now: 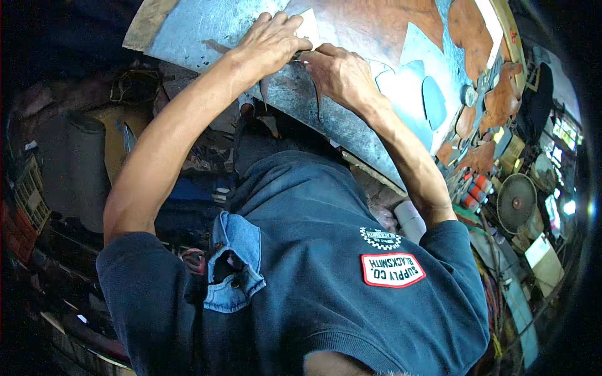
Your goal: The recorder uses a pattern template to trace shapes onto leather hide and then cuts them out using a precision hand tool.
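At the upper centre of the frame, a small pale template [308,28] is pinned flat on the metal sheet [207,28] by the left hand [271,42], while a thin tool [295,58] is pinched in the right hand [338,74]

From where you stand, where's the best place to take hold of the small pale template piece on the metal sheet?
Probably its free upper corner, coming from the far side. The template piece lies flat on the metal sheet, and the left hand covers its near edge, with the right hand close beside.

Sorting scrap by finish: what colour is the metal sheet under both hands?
Dull silver-grey, with rust-brown patches; the metal sheet shows best in the head view.
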`<state>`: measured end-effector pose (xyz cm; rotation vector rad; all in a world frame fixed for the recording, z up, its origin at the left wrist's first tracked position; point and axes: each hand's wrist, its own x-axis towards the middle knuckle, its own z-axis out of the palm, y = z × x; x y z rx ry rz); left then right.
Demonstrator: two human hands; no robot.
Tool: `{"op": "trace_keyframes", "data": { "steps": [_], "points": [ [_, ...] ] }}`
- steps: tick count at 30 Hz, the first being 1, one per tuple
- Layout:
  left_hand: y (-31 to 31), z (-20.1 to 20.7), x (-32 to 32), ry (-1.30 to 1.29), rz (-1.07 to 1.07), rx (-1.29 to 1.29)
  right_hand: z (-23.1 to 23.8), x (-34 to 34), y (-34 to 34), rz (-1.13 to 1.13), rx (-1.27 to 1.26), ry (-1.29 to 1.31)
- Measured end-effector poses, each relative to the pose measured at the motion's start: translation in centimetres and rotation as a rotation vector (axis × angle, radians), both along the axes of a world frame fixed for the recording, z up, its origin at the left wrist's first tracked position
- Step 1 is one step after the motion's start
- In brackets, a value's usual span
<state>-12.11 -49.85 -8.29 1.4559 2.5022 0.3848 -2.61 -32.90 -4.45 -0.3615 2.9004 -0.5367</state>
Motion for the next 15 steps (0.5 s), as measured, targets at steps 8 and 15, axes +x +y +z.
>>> {"op": "trace_keyframes", "data": {
  "steps": [8, 15],
  "points": [
    [0.2, 0.6, 2.6, -0.006, 0.119, 0.016, 0.4, 1.1, 2.0, -0.043, -0.083, -0.054],
    [1.4, 0.2, 4.8, 0.008, 0.269, 0.098, 0.8, 1.3, 2.6, -0.067, -0.073, -0.113]
  ]
}}
